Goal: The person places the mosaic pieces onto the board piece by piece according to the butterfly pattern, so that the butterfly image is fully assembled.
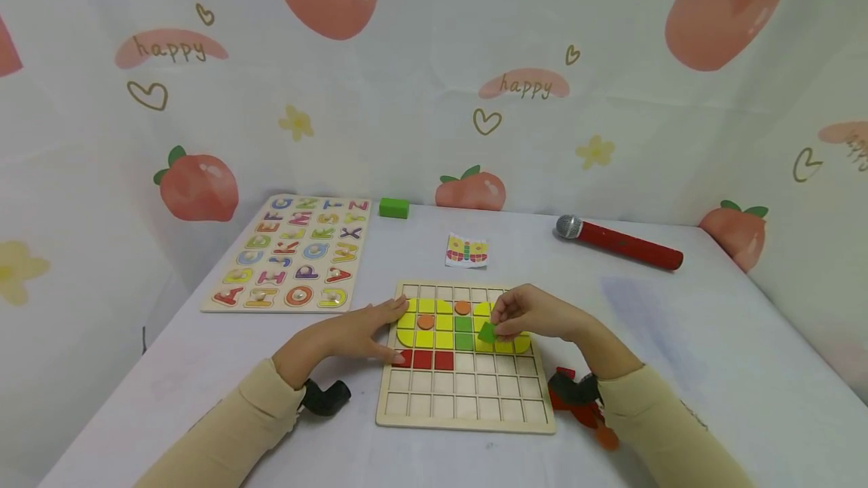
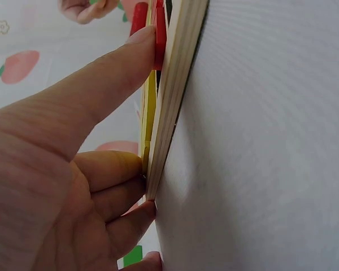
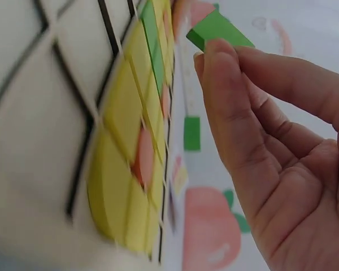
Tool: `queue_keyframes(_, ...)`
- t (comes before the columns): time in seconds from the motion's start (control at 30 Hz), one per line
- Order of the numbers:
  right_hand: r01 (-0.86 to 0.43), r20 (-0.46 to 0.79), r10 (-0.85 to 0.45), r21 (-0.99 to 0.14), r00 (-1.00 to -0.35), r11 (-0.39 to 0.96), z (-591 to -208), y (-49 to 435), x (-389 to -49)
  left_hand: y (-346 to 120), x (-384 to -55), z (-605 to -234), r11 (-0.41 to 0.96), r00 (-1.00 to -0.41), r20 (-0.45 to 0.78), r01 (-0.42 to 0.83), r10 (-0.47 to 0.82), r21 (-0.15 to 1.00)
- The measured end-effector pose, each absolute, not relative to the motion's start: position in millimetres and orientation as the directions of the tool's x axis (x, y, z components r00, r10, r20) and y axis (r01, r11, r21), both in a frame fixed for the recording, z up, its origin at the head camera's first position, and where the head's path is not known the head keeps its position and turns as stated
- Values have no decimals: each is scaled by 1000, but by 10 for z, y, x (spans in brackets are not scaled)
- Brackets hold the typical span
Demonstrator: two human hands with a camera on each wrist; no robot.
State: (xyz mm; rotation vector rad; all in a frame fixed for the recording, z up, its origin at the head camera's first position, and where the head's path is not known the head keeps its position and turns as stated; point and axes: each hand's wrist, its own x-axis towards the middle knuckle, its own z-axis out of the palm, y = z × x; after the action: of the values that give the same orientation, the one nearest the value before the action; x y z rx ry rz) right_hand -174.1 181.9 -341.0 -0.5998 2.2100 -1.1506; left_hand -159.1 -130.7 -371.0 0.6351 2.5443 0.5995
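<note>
A wooden grid board [image 1: 466,408] lies on the table, with yellow tiles [image 1: 423,339], orange round pieces, green squares [image 1: 464,332] and a partial row of red squares [image 1: 422,359] in its cells. My left hand [image 1: 353,333] rests along the board's left edge, fingers spread and fairly straight. Its thumb [image 2: 110,84] touches the end red square [image 2: 160,34]. Over the board's right half, my right hand [image 1: 536,313] pinches a green square tile [image 3: 219,29] between thumb and forefinger. The tile is held tilted, above the yellow pieces.
An alphabet puzzle board [image 1: 291,254] lies at the back left, with a green block [image 1: 394,208] beside it. Behind the grid board is a small butterfly picture card [image 1: 466,251]. A red microphone [image 1: 620,243] lies back right. Loose red pieces [image 1: 585,414] sit by the right wrist.
</note>
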Motion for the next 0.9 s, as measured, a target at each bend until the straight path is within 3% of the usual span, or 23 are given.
queue_keyframes(0.37,-135,-318,-653,-828,-688,545,-3538,1481,-1672,-1304,-1597,-3727,789,-792,-304,327,529,520)
queue_keyframes(0.63,-292,-249,-657,-745,-711,599,-3559,1439,-1614,-1300,-1599,-3718,797,-797,-310,319,518,513)
queue_keyframes(0.9,-309,-254,-655,-725,-711,616,-3548,1426,-1626,-1305,-1604,-3722,792,-790,-311,327,529,515)
